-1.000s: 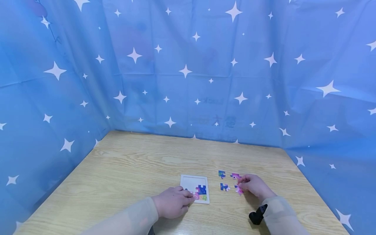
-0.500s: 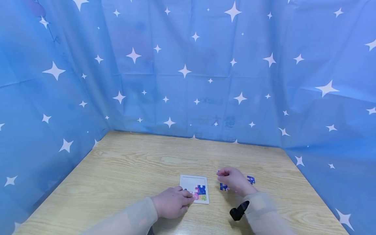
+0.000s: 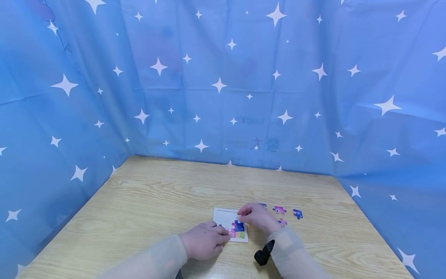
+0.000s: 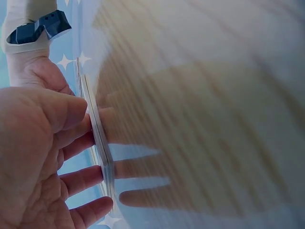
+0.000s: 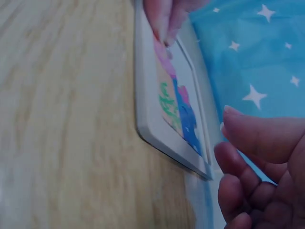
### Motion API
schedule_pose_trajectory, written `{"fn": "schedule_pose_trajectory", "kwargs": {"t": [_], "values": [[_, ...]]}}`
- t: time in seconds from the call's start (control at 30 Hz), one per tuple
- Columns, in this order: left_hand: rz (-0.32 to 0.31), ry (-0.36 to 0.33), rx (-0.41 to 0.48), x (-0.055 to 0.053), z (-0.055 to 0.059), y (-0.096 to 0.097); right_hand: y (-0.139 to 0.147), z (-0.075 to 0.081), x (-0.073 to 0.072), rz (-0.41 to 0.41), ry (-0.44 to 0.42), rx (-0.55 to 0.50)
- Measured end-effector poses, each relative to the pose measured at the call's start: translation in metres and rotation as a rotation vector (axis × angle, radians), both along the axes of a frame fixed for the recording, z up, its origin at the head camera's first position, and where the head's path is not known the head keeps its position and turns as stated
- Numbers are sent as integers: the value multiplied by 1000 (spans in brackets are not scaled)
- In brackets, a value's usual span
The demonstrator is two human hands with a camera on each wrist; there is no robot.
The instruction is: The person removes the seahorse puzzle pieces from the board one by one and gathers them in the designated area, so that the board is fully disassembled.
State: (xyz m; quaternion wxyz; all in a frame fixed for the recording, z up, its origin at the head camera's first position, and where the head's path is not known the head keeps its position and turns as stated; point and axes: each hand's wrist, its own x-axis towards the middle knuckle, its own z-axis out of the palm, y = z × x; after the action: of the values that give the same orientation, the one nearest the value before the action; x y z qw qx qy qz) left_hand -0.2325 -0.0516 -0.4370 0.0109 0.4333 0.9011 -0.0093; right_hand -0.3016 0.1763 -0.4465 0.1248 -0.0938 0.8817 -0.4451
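Observation:
My left hand (image 3: 203, 240) rests flat on the left and near side of a white square puzzle tray (image 3: 246, 232). Its fingers (image 5: 164, 19) press on the tray, steadying it. Inside lie joined jigsaw pieces in dark blue (image 3: 239, 226), pink and yellow-green, partly under the left fingers. Over the tray's right side is my right hand (image 3: 258, 217), thumb and forefinger pinched together on a small puzzle piece, mostly hidden by the fingers. In the right wrist view, the right hand (image 5: 271, 176) is just beyond the tray's corner.
Loose jigsaw pieces lie right of the tray: a pink one with an eye (image 3: 279, 209), a dark blue one (image 3: 297, 214), a pink one (image 3: 282, 222) and a blue one (image 3: 263, 204) partly behind the right hand. A blue star-patterned curtain (image 3: 216, 116) borders the wooden table (image 3: 156, 193).
My right hand has moved left from the loose pieces to the tray's right side, uncovering the dark blue piece at far right. My left hand has stayed on the tray.

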Motion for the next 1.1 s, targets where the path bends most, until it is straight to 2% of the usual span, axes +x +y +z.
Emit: {"fn": "schedule_pose_trajectory", "kwargs": {"t": [0.4,0.6,0.77,1.0,1.1], "values": [[19,-36,39,-1,0,0,-5,-9,0,38,28,91],[9,-19,56,-2,0,5,-7,-9,0,24,39,95],[42,-44,58,-1,4,13,-8,-7,2,29,44,107],[54,46,-42,2,6,26,-8,-7,2,36,49,108],[68,44,-41,4,4,30,-8,-8,2,40,60,117]]}}
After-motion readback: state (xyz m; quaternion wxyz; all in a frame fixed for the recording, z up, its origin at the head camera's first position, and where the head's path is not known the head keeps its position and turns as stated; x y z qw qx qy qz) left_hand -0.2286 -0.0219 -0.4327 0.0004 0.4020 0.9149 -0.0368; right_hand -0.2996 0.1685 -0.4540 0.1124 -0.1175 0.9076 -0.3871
